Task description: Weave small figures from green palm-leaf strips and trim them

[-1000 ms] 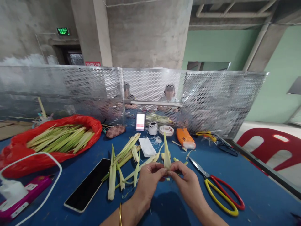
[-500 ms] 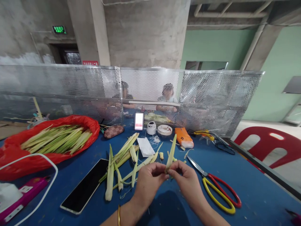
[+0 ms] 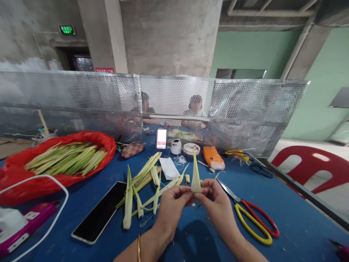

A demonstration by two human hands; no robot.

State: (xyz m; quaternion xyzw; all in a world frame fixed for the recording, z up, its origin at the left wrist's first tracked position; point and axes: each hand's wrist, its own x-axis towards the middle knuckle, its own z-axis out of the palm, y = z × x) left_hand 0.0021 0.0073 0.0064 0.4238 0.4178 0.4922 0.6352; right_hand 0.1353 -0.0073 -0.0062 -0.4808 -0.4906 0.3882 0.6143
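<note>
My left hand point(image 3: 171, 206) and my right hand point(image 3: 215, 203) meet over the blue table point(image 3: 289, 233), both pinching the base of a pale green leaf strip point(image 3: 195, 174) that stands upright between the fingertips. A gold bangle point(image 3: 139, 248) sits on my left wrist. Several loose leaf strips point(image 3: 141, 185) lie on the table just left of my hands. Scissors point(image 3: 249, 214) with red and yellow handles lie to the right of my right hand.
A red plastic bag of leaf strips point(image 3: 62, 160) is at the left. A phone point(image 3: 99, 213) lies face up, a pink power strip point(image 3: 24, 227) with white cable at far left. Thread spools point(image 3: 176, 147), an orange object point(image 3: 213, 158), a perforated metal screen point(image 3: 174, 105) with people behind it, and a red chair point(image 3: 313, 171).
The leaf strip in my hands has swung from tilted right back to upright. Both hands have risen slightly and stay pinched on its base.
</note>
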